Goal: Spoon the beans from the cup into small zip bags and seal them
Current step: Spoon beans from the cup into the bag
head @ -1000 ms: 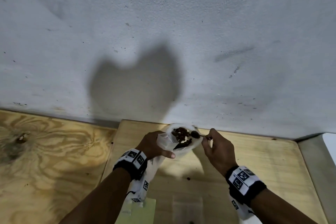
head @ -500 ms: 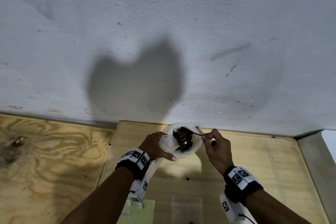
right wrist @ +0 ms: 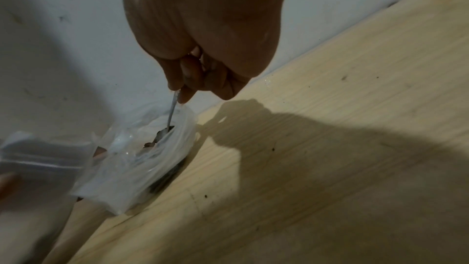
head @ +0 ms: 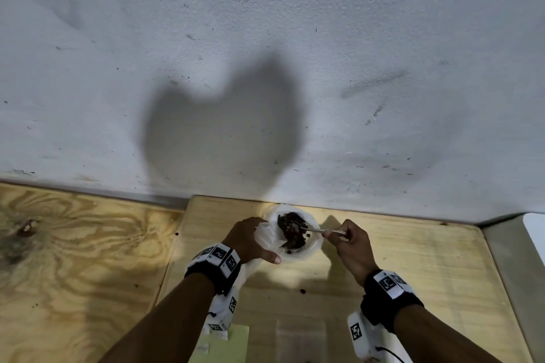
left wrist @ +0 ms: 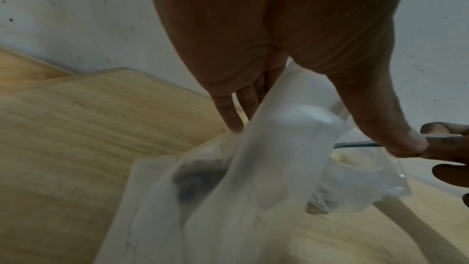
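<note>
The left hand (head: 250, 240) pinches a clear zip bag (head: 265, 234) at the cup's (head: 298, 252) nine o'clock; the right hand (head: 351, 247), at three o'clock, grips a spoon (head: 312, 229) dipped among the beans (head: 292, 230); the cup stands on the wooden board (head: 413, 268) near the wall.

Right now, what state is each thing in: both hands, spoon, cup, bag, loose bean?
left hand: holds the bag
bag: unsealed, beside the cup
right hand: pinches the spoon handle
spoon: bowl down in the cup
cup: upright, holds beans
loose bean: lying on the board
</note>
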The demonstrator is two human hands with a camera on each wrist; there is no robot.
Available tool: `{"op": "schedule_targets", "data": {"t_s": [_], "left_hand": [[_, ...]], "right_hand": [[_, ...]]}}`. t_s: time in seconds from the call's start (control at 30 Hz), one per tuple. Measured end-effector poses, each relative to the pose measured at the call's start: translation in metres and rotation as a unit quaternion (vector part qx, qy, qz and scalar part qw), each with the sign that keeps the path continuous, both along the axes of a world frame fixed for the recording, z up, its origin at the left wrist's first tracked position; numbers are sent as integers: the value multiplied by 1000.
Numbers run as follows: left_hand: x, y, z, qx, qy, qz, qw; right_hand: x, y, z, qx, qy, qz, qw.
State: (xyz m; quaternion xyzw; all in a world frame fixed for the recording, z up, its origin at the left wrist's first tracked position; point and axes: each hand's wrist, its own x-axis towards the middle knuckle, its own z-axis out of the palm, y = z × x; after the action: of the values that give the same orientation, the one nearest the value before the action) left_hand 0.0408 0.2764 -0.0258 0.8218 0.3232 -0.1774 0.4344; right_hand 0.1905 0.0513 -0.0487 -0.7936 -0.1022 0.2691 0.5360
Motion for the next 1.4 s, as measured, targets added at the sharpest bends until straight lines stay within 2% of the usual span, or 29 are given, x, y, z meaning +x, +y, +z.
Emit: {"op": "schedule_targets", "data": {"t_s": [0.23, 0.4, 0.9, 1.1, 1.2, 1.3, 1.4], "left_hand": [[1, 2, -4, -5, -2, 8, 1000], [0, 1, -2, -4, -2, 2, 1000], [-6, 2, 4, -2, -38, 6, 999], [-7, -4, 6, -5, -49, 11, 999], [-7, -3, 6, -13, -56, 17, 998], [-6, -2, 7, -17, -47, 20, 999], [-7, 0, 6, -27, -41, 35, 998]], "right_hand": [[-5, 7, -2, -3, 71, -39, 997], [-1, 8, 10, 0, 147, -104, 984], [19, -8, 64, 98, 120, -113, 981], [7, 8, 73, 89, 68, -51, 992], [-6, 20, 72, 78, -20, 3, 997], [-19, 27, 75, 55, -123, 81, 988], [-21, 24, 80, 71, -153, 103, 980]]}}
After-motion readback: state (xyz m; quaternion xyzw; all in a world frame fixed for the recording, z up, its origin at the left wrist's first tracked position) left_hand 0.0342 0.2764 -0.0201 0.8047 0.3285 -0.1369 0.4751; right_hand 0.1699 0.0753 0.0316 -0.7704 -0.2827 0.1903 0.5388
